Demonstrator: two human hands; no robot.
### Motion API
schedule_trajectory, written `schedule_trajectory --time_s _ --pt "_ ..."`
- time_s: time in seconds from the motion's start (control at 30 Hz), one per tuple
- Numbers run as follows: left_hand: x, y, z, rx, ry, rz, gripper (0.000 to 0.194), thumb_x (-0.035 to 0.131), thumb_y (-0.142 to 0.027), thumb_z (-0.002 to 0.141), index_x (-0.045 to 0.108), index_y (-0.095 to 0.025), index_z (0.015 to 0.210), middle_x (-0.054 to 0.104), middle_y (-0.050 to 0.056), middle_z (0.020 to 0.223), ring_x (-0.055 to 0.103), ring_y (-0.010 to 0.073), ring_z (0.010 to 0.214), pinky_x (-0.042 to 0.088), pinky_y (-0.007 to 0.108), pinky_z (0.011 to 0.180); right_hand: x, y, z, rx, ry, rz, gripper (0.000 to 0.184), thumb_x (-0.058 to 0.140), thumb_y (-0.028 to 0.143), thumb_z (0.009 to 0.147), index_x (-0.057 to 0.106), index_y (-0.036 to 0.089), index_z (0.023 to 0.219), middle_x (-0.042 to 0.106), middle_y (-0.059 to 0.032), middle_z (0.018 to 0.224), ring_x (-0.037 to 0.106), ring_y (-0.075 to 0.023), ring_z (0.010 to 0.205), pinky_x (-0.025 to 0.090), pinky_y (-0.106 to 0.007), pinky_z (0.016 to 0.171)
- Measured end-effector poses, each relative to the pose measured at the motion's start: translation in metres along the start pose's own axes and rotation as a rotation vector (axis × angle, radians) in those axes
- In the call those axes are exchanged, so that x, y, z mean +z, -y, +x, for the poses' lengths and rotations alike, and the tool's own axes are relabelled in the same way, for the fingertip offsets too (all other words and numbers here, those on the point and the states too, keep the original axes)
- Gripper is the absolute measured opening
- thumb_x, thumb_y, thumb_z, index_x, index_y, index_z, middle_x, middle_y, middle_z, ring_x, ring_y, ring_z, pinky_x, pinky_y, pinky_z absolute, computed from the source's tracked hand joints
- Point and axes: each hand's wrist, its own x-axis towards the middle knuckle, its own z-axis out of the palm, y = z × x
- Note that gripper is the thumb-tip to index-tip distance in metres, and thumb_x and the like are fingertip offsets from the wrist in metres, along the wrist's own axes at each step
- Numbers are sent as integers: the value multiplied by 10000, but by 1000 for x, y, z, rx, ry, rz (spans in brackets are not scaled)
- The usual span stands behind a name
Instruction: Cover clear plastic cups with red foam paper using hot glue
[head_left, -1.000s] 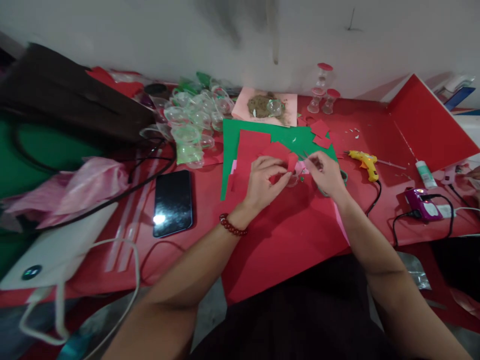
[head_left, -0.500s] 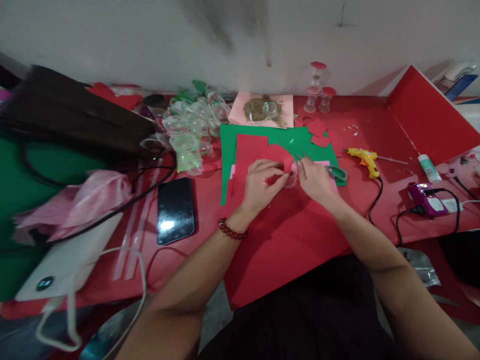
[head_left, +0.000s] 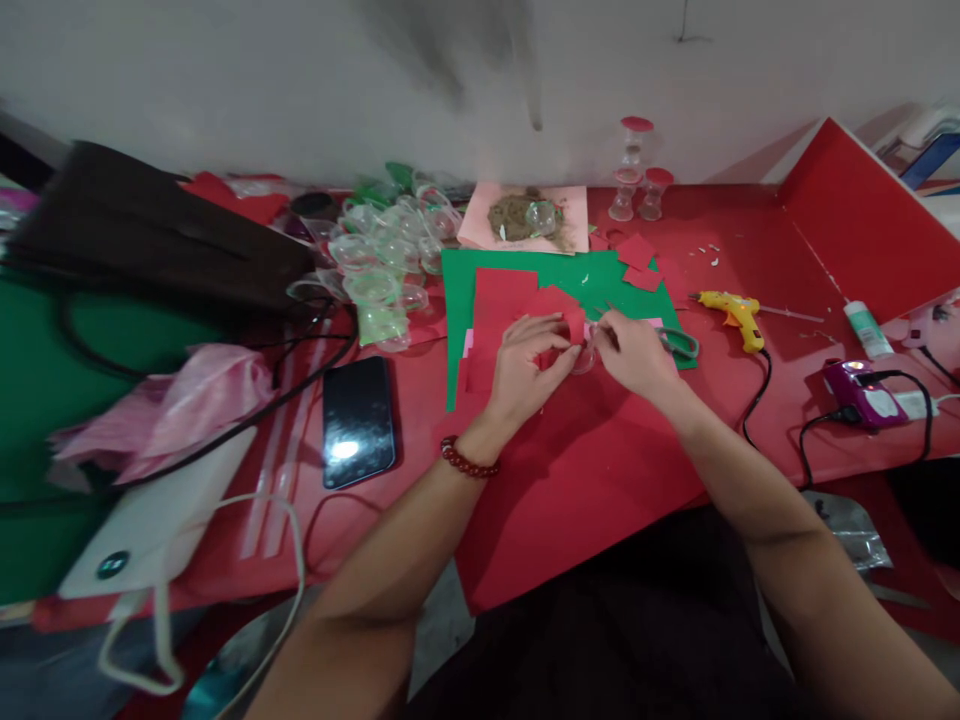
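My left hand [head_left: 527, 368], with a beaded bracelet [head_left: 469, 459] at the wrist, is closed on a small curved piece of red paper [head_left: 575, 324] between thumb and fingers. Just under the fingertips a clear plastic cup [head_left: 583, 362] shows in part. My right hand [head_left: 636, 352] is beside it with the fingers curled into a pinch at the paper's right edge; whatever they hold is hidden. Scissors with green handles [head_left: 681, 344] lie partly beneath the right hand. Red paper sheets [head_left: 504, 295] and a green sheet [head_left: 555, 264] lie behind the hands.
At right are a yellow glue gun [head_left: 738, 317], a purple power adapter [head_left: 862, 395] and a glue bottle [head_left: 868, 329]. Clear plastic cups [head_left: 390, 250] are heaped back left, near a phone [head_left: 360, 422]. Brown sand [head_left: 517, 217] sits on pink paper; small hourglass shapes [head_left: 630, 178] stand behind.
The fingers of my right hand have curled in closer to the red paper. My left hand keeps its hold on the paper. The view has shifted slightly.
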Motion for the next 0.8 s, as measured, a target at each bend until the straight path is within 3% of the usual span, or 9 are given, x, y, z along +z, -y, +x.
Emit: schedule_trajectory --time_s 0.1,0.23,0.4,0.5,0.57,0.67,0.8 --pt "-1 -1 2 -7 20 4 238 731 -425 973 743 -281 783 853 31 1062 768 283 1217 473 592 1229 -1 7 -1 17 -8 -179 259 470 265 1084 696 187 984 778 -143 954 688 -249 812 354 -336 663" --pt "-3 0 3 -10 36 -1 252 719 -440 987 739 -280 794 845 36 1054 771 272 1190 487 577 1213 0 4 4 24 26 -191 307 443 285 1120 709 194 997 786 -139 959 693 -249 823 349 -334 664" --pt "-2 0 3 -4 27 -2 256 731 -436 982 738 -265 790 838 54 1063 772 281 1177 504 571 1181 3 -14 15 66 -15 47 318 424 295 1137 607 230 884 738 -74 864 658 -209 779 401 -326 723" --pt "-2 -1 3 -13 31 2 269 723 -453 987 734 -266 793 836 49 1074 769 268 1170 506 552 1186 3 -21 16 18 -16 284 222 499 308 1082 559 249 876 717 -26 839 638 -183 762 458 -303 737" --pt "-2 -2 3 -14 43 6 271 708 -450 996 731 -268 797 837 45 1056 768 262 1164 510 540 1187 2 -20 15 -28 15 326 159 583 316 1021 553 249 880 725 -23 866 635 -179 761 467 -295 721" --pt "-1 -1 3 -10 51 22 262 701 -445 997 736 -270 805 839 43 1034 765 267 1170 508 548 1193 0 -11 10 -62 7 131 134 569 268 1014 593 229 888 739 -54 878 643 -194 768 422 -304 700" --pt "0 1 3 -14 33 24 223 714 -409 983 738 -277 805 838 38 1037 767 265 1155 502 564 1202 -6 6 6 -17 13 -236 244 470 260 1088 694 190 1023 785 -140 938 680 -249 778 350 -335 657"
